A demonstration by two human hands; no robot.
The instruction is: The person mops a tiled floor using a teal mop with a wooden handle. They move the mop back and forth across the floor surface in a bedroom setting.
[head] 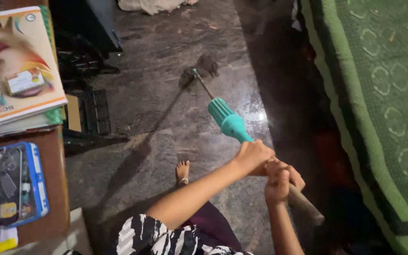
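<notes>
Your left arm (pixel 199 191) enters from the lower frame, bare below a black-and-white patterned sleeve (pixel 152 236), and extends up and to the right with the elbow nearly straight. Your left hand (pixel 253 156) sits at its end as a closed fist, knuckles facing up, fingers wrapped fully around. Your right forearm (pixel 284 231) rises almost vertically from the bottom edge. Your right hand (pixel 279 182) lies just below and to the right of the left, touching it, also curled in a closed grip with the thumb side uppermost. Your bare left foot (pixel 182 171) stands flat, toes pointing away from you.
</notes>
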